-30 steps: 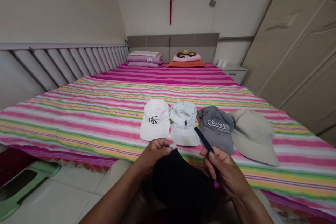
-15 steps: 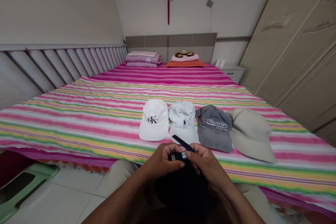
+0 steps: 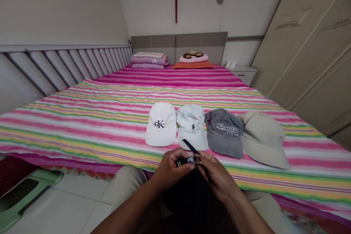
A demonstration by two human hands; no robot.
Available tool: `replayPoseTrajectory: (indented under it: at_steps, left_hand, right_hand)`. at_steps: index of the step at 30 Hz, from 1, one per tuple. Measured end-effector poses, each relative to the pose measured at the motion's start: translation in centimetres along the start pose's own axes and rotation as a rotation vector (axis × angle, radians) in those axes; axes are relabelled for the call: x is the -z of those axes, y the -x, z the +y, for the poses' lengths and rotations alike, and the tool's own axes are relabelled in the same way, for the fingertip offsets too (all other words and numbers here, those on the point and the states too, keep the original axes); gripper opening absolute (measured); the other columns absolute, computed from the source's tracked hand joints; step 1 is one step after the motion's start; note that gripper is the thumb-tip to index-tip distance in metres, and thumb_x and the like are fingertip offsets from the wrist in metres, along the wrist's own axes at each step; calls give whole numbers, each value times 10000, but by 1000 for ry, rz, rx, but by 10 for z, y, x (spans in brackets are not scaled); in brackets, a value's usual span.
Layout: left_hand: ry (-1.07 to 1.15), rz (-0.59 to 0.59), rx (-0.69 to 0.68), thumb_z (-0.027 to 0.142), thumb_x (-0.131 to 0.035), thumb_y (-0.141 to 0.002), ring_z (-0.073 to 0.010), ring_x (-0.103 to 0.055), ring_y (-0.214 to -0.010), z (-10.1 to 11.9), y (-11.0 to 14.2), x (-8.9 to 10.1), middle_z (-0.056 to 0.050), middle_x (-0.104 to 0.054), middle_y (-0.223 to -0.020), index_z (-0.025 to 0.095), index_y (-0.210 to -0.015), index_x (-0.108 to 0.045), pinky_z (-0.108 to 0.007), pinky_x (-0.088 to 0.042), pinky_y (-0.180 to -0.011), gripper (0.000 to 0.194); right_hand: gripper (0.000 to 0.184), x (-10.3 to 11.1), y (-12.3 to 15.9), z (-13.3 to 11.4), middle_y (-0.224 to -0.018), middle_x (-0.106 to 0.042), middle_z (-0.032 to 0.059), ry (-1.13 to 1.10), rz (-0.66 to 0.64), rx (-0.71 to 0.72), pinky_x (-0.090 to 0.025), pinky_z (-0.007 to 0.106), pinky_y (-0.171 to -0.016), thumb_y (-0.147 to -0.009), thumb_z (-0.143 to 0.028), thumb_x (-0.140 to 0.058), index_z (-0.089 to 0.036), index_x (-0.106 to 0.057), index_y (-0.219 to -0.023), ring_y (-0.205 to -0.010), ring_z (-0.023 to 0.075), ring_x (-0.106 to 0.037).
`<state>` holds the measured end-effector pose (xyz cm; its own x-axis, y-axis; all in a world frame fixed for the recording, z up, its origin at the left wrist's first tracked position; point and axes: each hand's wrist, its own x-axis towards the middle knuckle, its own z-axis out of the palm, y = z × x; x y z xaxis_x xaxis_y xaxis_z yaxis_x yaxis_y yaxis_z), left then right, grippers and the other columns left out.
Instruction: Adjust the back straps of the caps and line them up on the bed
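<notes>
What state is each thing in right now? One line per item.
black cap: on lap, held by both hands
strap: threaded at buckle, free end sticking up
buckle: pinched between fingers
left hand: gripping buckle
right hand: gripping strap
CK cap: resting on bed
beige cap: resting on bed

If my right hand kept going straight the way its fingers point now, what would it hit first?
Probably the left hand: the right hand points leftward at the black cap's buckle, pinched between both hands.

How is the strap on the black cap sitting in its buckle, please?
Threaded: strap passes through the metal buckle, its free end sticking up.
</notes>
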<state>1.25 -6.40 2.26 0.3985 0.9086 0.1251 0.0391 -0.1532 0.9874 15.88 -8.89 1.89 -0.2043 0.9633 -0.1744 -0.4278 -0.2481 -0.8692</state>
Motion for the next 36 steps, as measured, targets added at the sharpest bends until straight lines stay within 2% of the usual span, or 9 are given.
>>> replayPoseTrajectory:
  at_steps: [5, 10, 15, 17, 20, 23, 26, 32, 36]
  left_hand:
    - [25, 54, -89, 212, -654, -654, -149, -566, -733, -8, -1, -2, -34, -631, -775, 167, -856, -580, -242, -416, -667, 219]
    - [-171, 128, -227, 200, -624, -671, -150, -574, -710, -13, 0, -4, -48, -642, -768, 160, -840, -621, -255, -430, -663, 174]
    - [-194, 141, -207, 221, -673, -624, -150, -578, -700, -12, 2, -3, -42, -645, -755, 159, -828, -626, -252, -434, -649, 218]
    - [-115, 154, -181, 217, -666, -636, -146, -584, -699, -12, 3, -4, -35, -650, -745, 163, -817, -625, -251, -433, -659, 194]
    - [160, 151, -53, 220, -651, -662, -131, -591, -698, -12, 3, -4, -24, -659, -732, 166, -817, -618, -236, -433, -663, 167]
    - [498, 158, 113, 240, -676, -638, -92, -565, -606, -13, 2, -3, -2, -646, -681, 163, -801, -622, -195, -417, -576, 188]
    - [706, 177, 173, 238, -706, -597, -83, -552, -585, -12, 1, -2, -8, -640, -668, 146, -793, -632, -185, -413, -558, 229]
    - [831, 129, 191, 244, -711, -595, -106, -570, -621, -16, 3, -2, -25, -636, -634, 141, -809, -642, -188, -411, -575, 247]
    - [854, 152, 205, 226, -718, -587, -93, -562, -593, -19, 4, -3, -17, -637, -638, 145, -810, -650, -180, -408, -562, 246]
  right_hand:
    - [300, 3, -1, 4, -425, -346, -90, 67, -25, 16, -113, 199, -383, -695, -434, -626, -161, -502, -680, -383, 46, -195]
    - [316, 4, -4, 7, -466, -342, -83, 139, 1, 38, -109, 203, -390, -684, -441, -634, -149, -538, -758, -404, 48, -205]
    - [330, 1, -3, 7, -440, -326, -90, 144, 1, 46, -106, 204, -380, -685, -466, -623, -152, -525, -718, -390, 45, -192]
    - [329, -1, -2, 7, -428, -335, -86, 139, 6, 61, -126, 200, -379, -717, -475, -587, -155, -512, -686, -388, 46, -206]
    - [330, -2, 0, 7, -412, -381, -75, 136, 40, 97, -158, 196, -369, -763, -478, -525, -156, -527, -689, -368, 50, -239]
    - [287, -2, 2, 2, -423, -448, -59, 84, 72, 98, -204, 188, -354, -742, -445, -563, -161, -542, -708, -358, 59, -311]
    - [232, -1, 4, -4, -434, -473, -58, 31, 60, 76, -237, 178, -347, -700, -381, -623, -169, -534, -674, -364, 62, -360]
    - [275, 2, 6, -3, -306, -348, -101, 38, 51, 71, -180, 174, -321, -701, -382, -627, -166, -503, -585, -280, 31, -237]
    - [256, 3, 5, 0, -290, -315, -116, 36, 55, 58, -160, 174, -319, -668, -370, -655, -161, -523, -603, -268, 25, -227]
